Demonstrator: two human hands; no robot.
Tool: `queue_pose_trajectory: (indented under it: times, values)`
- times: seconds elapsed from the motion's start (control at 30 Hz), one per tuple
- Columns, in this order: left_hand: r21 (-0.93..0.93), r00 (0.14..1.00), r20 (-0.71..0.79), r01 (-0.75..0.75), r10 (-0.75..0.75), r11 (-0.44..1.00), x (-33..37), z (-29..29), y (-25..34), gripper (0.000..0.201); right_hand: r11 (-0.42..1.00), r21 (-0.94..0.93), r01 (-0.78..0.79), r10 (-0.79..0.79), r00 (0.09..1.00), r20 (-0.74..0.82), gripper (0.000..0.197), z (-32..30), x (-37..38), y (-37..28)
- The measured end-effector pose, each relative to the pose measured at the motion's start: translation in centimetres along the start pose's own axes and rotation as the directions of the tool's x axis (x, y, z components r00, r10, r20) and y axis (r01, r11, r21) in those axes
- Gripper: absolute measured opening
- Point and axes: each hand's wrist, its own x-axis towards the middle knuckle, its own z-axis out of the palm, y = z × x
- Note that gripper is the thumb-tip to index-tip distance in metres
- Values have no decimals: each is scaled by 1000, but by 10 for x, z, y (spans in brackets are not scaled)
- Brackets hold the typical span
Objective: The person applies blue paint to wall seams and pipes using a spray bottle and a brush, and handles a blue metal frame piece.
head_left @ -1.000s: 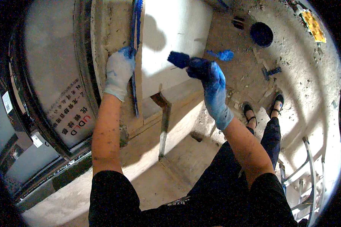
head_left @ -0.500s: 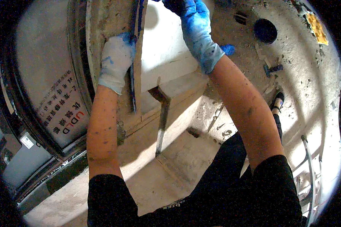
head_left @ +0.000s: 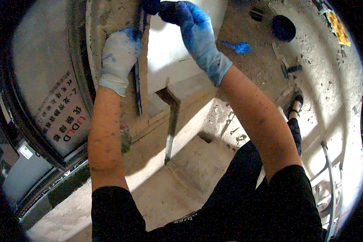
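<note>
My left hand [head_left: 121, 56], in a pale glove stained blue at the fingers, rests on the rough ledge beside the window frame. Its fingers close around a long, thin, dark blue bar [head_left: 139, 90] that runs along the ledge edge. At the top, my right hand [head_left: 195, 38] wears a similar glove, its fingers soaked dark blue. These fingers are curled near the bar's upper end, against a dark lump [head_left: 151, 6]; what they hold is too dark to make out. A white panel [head_left: 167, 52] lies between my hands.
A framed window pane [head_left: 48, 80] with printed film stands at left. A notched concrete ledge [head_left: 189, 90] sits below the panel. On the dusty floor are a bright blue object [head_left: 241, 48], a dark round bucket [head_left: 283, 28] and a yellow piece [head_left: 337, 28]. A metal rack [head_left: 330, 181] stands lower right.
My right hand has shifted left and slightly down, toward the bar's upper end. The left hand has moved slightly up and left. More of the bright blue object on the floor shows.
</note>
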Motion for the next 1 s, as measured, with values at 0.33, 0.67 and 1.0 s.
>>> queue_pose_trajectory:
  times: [0.33,0.67,1.0]
  values:
    - [-51,999,-9,33,-33,998,1,-4,6,19,966,-20,-258,258,966,-2,26,18,-99,-2]
    - [-7,987,-52,-154,153,988,-2,0,-2,21,871,39,-490,484,869,100,29,26,-178,0]
    - [-160,998,-2,54,-55,986,-25,-17,12,11,940,70,-333,339,933,-117,26,-6,-183,-40]
